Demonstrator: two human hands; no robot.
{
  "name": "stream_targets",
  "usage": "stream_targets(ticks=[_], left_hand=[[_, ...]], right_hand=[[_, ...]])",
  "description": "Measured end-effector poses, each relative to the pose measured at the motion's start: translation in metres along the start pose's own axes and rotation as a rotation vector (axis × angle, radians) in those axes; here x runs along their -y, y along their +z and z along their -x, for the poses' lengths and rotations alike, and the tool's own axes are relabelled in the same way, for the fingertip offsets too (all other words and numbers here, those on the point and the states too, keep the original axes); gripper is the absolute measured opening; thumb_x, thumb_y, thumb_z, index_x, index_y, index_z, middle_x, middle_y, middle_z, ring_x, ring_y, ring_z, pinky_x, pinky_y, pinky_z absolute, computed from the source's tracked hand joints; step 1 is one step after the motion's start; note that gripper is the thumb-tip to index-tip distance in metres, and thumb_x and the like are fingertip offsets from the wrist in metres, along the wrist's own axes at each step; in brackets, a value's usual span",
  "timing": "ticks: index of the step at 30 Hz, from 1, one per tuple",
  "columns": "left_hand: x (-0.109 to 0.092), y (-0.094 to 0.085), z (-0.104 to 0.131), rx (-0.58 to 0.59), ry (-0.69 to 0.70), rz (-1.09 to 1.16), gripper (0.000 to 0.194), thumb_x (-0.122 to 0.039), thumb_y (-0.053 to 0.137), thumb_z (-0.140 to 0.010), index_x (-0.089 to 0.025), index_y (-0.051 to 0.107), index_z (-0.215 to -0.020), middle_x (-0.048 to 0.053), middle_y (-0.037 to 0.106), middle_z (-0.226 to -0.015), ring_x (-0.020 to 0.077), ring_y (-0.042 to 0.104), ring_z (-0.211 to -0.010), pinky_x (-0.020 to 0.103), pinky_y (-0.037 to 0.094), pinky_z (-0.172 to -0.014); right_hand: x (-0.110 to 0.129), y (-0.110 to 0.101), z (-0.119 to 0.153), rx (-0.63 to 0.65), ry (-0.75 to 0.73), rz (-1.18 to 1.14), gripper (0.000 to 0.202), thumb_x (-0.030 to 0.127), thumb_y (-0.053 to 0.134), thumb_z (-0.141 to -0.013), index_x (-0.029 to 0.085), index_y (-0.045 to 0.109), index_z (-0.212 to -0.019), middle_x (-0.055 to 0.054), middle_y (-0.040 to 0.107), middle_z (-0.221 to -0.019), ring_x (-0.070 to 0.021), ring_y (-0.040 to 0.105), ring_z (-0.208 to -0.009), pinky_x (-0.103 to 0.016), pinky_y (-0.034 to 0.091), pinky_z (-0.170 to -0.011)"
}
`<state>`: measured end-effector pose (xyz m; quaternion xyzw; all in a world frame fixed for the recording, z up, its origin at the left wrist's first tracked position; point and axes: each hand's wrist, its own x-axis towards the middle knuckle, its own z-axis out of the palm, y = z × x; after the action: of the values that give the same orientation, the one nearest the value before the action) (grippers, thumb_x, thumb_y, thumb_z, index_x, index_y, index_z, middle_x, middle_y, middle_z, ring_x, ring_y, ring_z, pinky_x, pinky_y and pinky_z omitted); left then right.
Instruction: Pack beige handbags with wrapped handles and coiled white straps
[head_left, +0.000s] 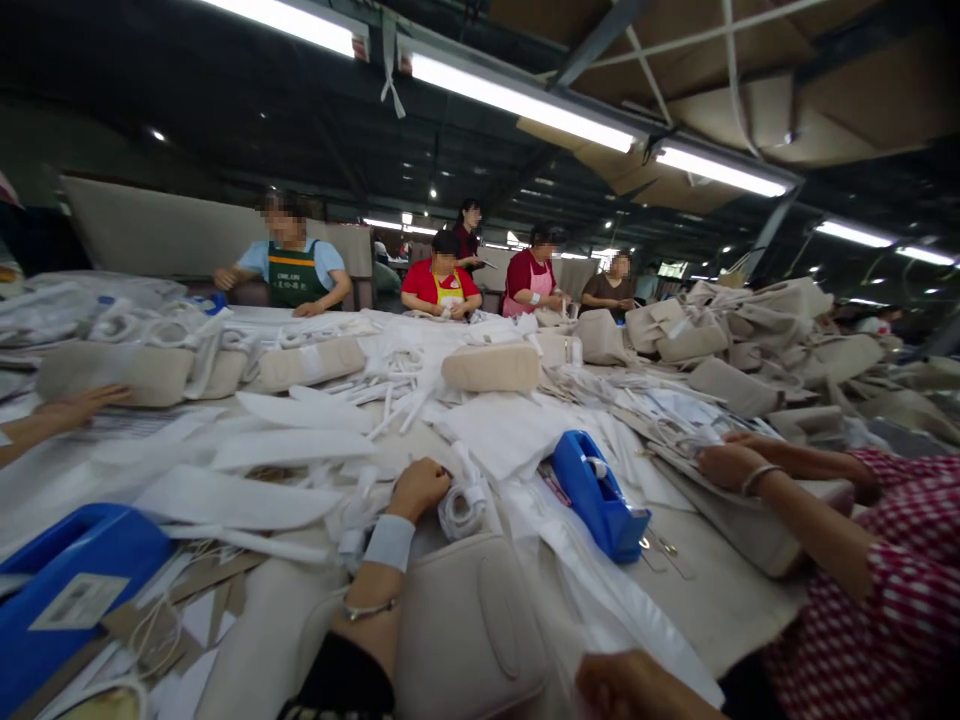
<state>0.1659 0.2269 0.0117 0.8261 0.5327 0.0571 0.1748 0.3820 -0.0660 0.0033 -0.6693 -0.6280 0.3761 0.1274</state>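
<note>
My left hand [420, 488], with a white band and a bracelet at the wrist, reaches forward over the table. Its fingers curl down beside a roll of white strip [463, 508]; whatever they hold, if anything, is hidden. Just below lies a beige bag [469, 620] with rounded corners and an oval panel on its face. At the bottom edge my right hand [626, 685] is closed and somewhat blurred, to the right of this bag. What it grips cannot be made out. A clear plastic sheet [592, 575] runs between the bag and the blue tape dispenser [600, 495].
Another blue dispenser [90, 590] stands at left by paper scraps. Metal hooks [664, 550] lie at right. A co-worker's hands [739, 465] work at right; another person's hand [86, 405] touches a beige bag at left. Beige pieces [780, 340] are heaped behind. Several people sit opposite.
</note>
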Motion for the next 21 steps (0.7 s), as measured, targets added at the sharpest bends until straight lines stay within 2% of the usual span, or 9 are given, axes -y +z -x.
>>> stream_targets(ticks=[2, 4, 8, 10, 12, 14, 16, 18, 21], left_hand=[[0.002, 0.002, -0.001, 0.014, 0.007, -0.007, 0.031, -0.022, 0.045, -0.081, -0.013, 0.074, -0.083, 0.011, 0.073, -0.083, 0.0194, 0.065, -0.076, 0.025, 0.039, -0.062], [0.003, 0.003, -0.003, 0.025, 0.025, -0.017, 0.03, -0.022, 0.044, -0.084, -0.013, 0.073, -0.084, 0.01, 0.072, -0.081, 0.0179, 0.064, -0.074, 0.025, 0.04, -0.063], [0.008, 0.006, -0.007, 0.023, 0.121, -0.071, 0.03, -0.02, 0.04, -0.094, -0.011, 0.069, -0.09, 0.009, 0.071, -0.087, 0.0171, 0.064, -0.08, 0.028, 0.046, -0.073], [0.01, 0.008, -0.008, 0.014, 0.198, -0.12, 0.029, -0.014, 0.038, -0.094, -0.011, 0.067, -0.091, 0.012, 0.071, -0.095, 0.0188, 0.065, -0.089, 0.031, 0.047, -0.081], [0.013, 0.011, -0.01, 0.007, 0.276, -0.175, 0.029, -0.008, 0.038, -0.092, -0.011, 0.067, -0.092, 0.015, 0.07, -0.101, 0.0215, 0.065, -0.097, 0.034, 0.047, -0.088], [0.017, 0.016, -0.01, -0.004, 0.341, -0.217, 0.028, -0.005, 0.038, -0.089, -0.011, 0.065, -0.096, 0.016, 0.069, -0.105, 0.0236, 0.064, -0.101, 0.036, 0.046, -0.092], [0.021, 0.021, -0.012, -0.027, 0.388, -0.24, 0.029, -0.003, 0.038, -0.088, -0.012, 0.063, -0.098, 0.016, 0.068, -0.108, 0.0239, 0.064, -0.104, 0.037, 0.047, -0.093], [0.024, 0.027, -0.015, -0.056, 0.417, -0.246, 0.028, -0.003, 0.037, -0.087, -0.014, 0.062, -0.095, 0.014, 0.068, -0.106, 0.0227, 0.064, -0.102, 0.036, 0.048, -0.092], [0.026, 0.03, -0.019, -0.075, 0.441, -0.242, 0.025, -0.003, 0.037, -0.085, -0.016, 0.059, -0.089, 0.01, 0.068, -0.097, 0.0202, 0.066, -0.094, 0.033, 0.049, -0.089]], right_hand=[[0.01, -0.009, -0.015, -0.169, -0.057, 0.015, 0.027, 0.018, 0.053, -0.078, 0.019, 0.066, -0.102, -0.004, 0.07, -0.093, -0.0186, 0.065, -0.085, -0.025, 0.047, -0.074], [0.026, -0.022, -0.044, -0.367, -0.072, 0.101, 0.028, 0.02, 0.049, -0.087, 0.018, 0.061, -0.112, -0.007, 0.068, -0.103, -0.0191, 0.065, -0.092, -0.027, 0.048, -0.083], [0.061, -0.038, -0.121, -0.556, 0.062, 0.365, 0.03, 0.028, 0.052, -0.093, 0.01, 0.057, -0.118, -0.018, 0.06, -0.121, -0.0277, 0.058, -0.113, -0.034, 0.047, -0.093], [0.073, -0.039, -0.152, -0.575, 0.114, 0.412, 0.034, 0.024, 0.058, -0.09, 0.005, 0.057, -0.118, -0.024, 0.058, -0.123, -0.0347, 0.055, -0.117, -0.04, 0.046, -0.094], [0.078, -0.039, -0.172, -0.572, 0.158, 0.451, 0.031, 0.012, 0.056, -0.088, 0.003, 0.059, -0.117, -0.027, 0.059, -0.121, -0.0367, 0.058, -0.114, -0.043, 0.048, -0.09], [0.077, -0.041, -0.179, -0.554, 0.19, 0.484, 0.03, 0.001, 0.048, -0.086, 0.003, 0.063, -0.112, -0.026, 0.064, -0.114, -0.0355, 0.062, -0.108, -0.042, 0.049, -0.086], [0.071, -0.046, -0.179, -0.528, 0.205, 0.503, 0.028, 0.0, 0.048, -0.086, 0.005, 0.066, -0.107, -0.023, 0.067, -0.109, -0.0341, 0.065, -0.105, -0.041, 0.05, -0.086], [0.065, -0.05, -0.176, -0.503, 0.2, 0.511, 0.025, 0.013, 0.059, -0.087, 0.006, 0.065, -0.11, -0.021, 0.068, -0.109, -0.0331, 0.065, -0.105, -0.04, 0.05, -0.088], [0.066, -0.051, -0.177, -0.489, 0.2, 0.512, 0.049, 0.043, 0.065, -0.087, 0.005, 0.061, -0.118, -0.022, 0.066, -0.114, -0.0341, 0.064, -0.109, -0.041, 0.051, -0.089]])
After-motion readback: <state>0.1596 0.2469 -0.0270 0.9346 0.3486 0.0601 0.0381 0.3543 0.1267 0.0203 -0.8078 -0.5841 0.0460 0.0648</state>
